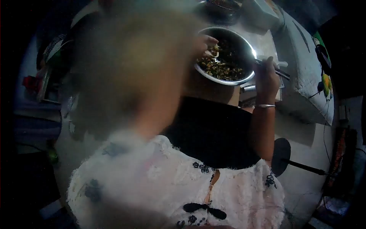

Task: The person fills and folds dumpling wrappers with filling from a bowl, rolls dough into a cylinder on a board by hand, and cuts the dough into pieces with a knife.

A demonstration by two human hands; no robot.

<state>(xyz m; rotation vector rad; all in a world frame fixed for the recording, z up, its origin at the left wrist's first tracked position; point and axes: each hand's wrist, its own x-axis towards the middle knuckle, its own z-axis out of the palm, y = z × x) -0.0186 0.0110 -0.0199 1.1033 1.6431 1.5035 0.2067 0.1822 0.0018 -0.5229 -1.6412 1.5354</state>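
A shiny metal bowl (225, 81) holds a chopped green and yellow-brown filling (225, 70). Over its left side, my left hand (206, 42) is closed on a pale dumpling wrapper (212, 53) with some filling on it; a blurred patch hides much of that hand and arm. My right hand (268, 78), with a bracelet at the wrist, grips a pair of chopsticks (283, 74) at the bowl's right rim. Their far ends reach toward the rim, and I cannot see whether they hold anything.
Behind the bowl stands another dark container (223, 11) beside a white box-like object (261, 15). A white padded surface (301, 72) rises on the right. On the floor at right is a round dark base with a rod (282, 156).
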